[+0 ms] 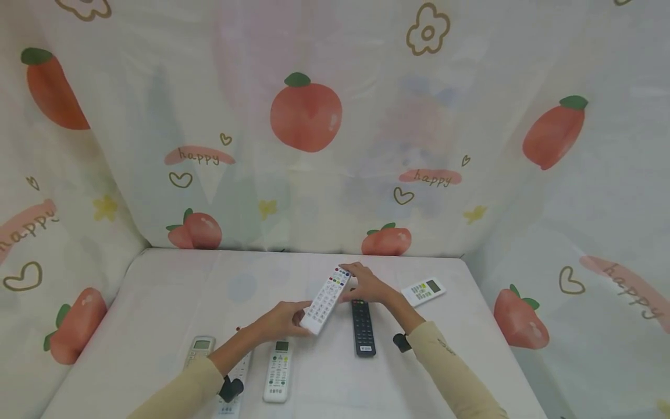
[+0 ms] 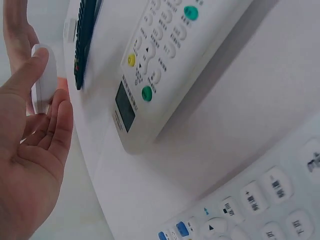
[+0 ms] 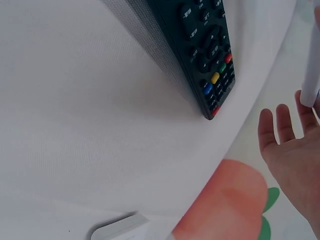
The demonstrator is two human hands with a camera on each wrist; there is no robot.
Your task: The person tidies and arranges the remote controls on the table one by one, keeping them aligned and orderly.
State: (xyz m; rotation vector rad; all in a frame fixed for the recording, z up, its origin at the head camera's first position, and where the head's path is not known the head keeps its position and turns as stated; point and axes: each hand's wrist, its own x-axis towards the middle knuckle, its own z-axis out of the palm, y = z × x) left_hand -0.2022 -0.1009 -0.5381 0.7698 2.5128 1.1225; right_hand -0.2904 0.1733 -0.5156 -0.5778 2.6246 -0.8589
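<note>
Both hands hold a long white remote (image 1: pixel 325 299) with coloured buttons, lifted slantwise over the white table (image 1: pixel 157 302). My left hand (image 1: pixel 298 319) pinches its near end; in the left wrist view the thumb (image 2: pixel 30 75) lies on that end of the white remote (image 2: pixel 44 77), with the fingers below. My right hand (image 1: pixel 356 278) grips the far end, and in the right wrist view the remote's edge (image 3: pixel 312 70) meets the fingertips (image 3: pixel 305 100). A black remote (image 1: pixel 363 327) lies flat just under the right wrist.
More remotes lie on the table: a white one with a display (image 1: pixel 277 369), a greyish one (image 1: pixel 200 348), one partly under the left forearm (image 1: pixel 235 378), and a small white one (image 1: pixel 423 291) at the far right. Peach-print curtains (image 1: pixel 306 113) close in three sides.
</note>
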